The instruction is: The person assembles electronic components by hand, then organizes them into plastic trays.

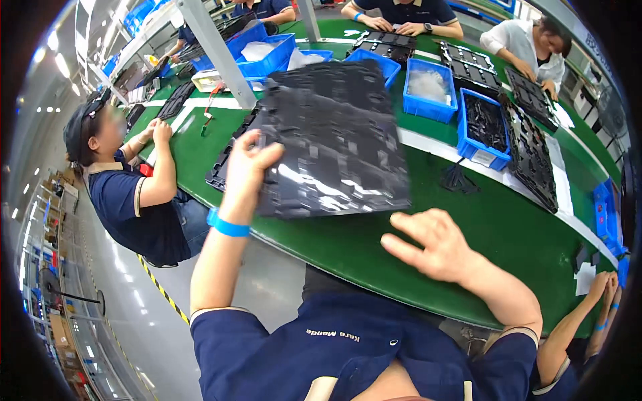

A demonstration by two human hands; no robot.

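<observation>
Handling unfinished: black tray [334, 134] tilted over near edge of tabletop [508, 234], not lying flat. Left hand [246, 170] at tray; cannot tell if grip clamped. Right hand [435, 248] over tabletop, grip apart, empty.

Looks like an assembly floor in a factory. Shows a long green workbench [348, 247] with several co-workers [535, 60] around it, most in matching navy polo shirts [134, 214], plus blue parts bins [428, 110] and black moulded panels [328, 147] at several work spots. Also has a smooth grey floor [267, 284] with yellow-and-black striped tape [162, 292], tall shelving [30, 257] off to the left and bright overhead lights [62, 65]
</observation>
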